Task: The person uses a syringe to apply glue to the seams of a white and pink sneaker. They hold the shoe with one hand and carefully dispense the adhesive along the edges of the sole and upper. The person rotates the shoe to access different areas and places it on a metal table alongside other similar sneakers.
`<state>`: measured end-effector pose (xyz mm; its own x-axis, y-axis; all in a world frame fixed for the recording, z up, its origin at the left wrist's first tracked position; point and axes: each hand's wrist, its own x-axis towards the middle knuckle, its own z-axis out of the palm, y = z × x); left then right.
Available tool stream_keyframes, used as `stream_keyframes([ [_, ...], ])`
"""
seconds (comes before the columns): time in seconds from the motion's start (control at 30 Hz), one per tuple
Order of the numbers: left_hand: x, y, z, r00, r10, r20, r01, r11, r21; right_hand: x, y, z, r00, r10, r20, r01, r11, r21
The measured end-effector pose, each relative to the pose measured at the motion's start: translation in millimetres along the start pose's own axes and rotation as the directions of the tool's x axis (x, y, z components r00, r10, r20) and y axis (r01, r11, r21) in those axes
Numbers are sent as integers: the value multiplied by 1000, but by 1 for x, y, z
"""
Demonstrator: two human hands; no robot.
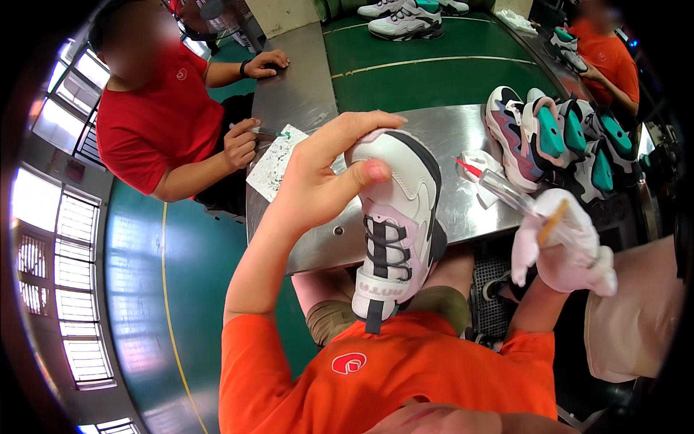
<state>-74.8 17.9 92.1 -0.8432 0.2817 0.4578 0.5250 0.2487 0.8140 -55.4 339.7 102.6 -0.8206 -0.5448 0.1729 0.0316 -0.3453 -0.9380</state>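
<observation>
One shoe: a white sneaker (399, 217) is held up over the near edge of the steel table (303, 87), between the table and the wearer's orange shirt, toe pointing away and tongue toward the chest.
Upper: white panels are seen across the toe and side, with a black band curving along the right edge.
Midsection: pale pink panels are set around the lacing zone, crossed by dark grey laces.
Tongue: a white tongue with a dark pull strap hangs down at the near end.
Left hand (325, 177): bare; the toe end is gripped, the thumb pressed on the top of the toe and the fingers curled round the far left side.
Right hand (564, 242): wrapped in a white cloth or glove; the fingers are closed round a thin wooden stick and a clear-handled tool (506, 192) whose red tip (466, 168) points left toward the shoe, not touching it.
Table: a small white pad lies just under the red tip.
Row of shoes: several sneakers with teal linings (571, 137) are stood side by side at the right of the table.
Far shoes: more white sneakers (405, 20) are set on the green belt (434, 76) beyond.
Co-worker: a person in a red shirt (155, 123) is seated at the left, one hand (240, 145) holding a thin tool over a speckled sheet (275, 163).
</observation>
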Motion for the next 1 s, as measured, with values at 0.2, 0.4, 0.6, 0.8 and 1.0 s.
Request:
stream_keyframes([
  [0.2,0,7,-2,993,104,52,-108,992,68,35,0,-2,894,-161,417,-3,931,365],
  [0.4,6,8,-3,987,135,89,-145,983,110,30,13,-18,930,-155,332,69,964,258],
  [0.6,8,7,-4,991,95,92,-104,990,98,54,4,-8,899,-105,424,-5,968,250],
  [0.8,-7,-10,-5,999,-17,-40,15,999,-29,57,19,-18,873,-66,484,-53,972,228],
  [1.0,-19,-28,0,981,-71,-182,32,977,-210,57,28,-34,835,-44,548,-107,965,241],
])
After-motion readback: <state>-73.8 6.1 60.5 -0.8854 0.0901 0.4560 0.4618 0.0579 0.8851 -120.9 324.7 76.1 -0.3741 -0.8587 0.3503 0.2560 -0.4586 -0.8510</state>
